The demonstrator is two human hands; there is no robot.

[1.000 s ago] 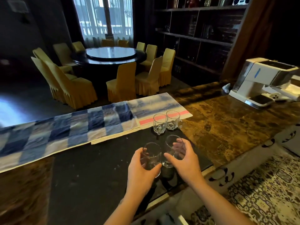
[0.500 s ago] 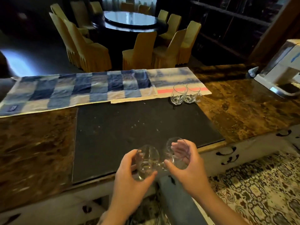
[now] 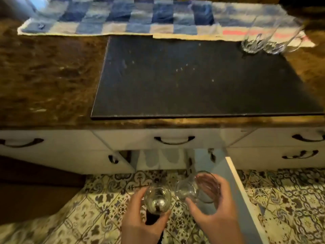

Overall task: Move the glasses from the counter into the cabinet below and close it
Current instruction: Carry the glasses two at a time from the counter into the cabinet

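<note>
The cabinet stands open just beyond the fingertips, its door swung out beside the right hand, which grasps 1 glass; the left hand grasps another glass (2 more glasses wait on the counter). Lowering them apart should avoid clinking.

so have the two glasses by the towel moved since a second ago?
No. Both glasses stand side by side at the far right corner of the dark mat, against the towel's red stripe, as before; only the camera tilted.
</note>
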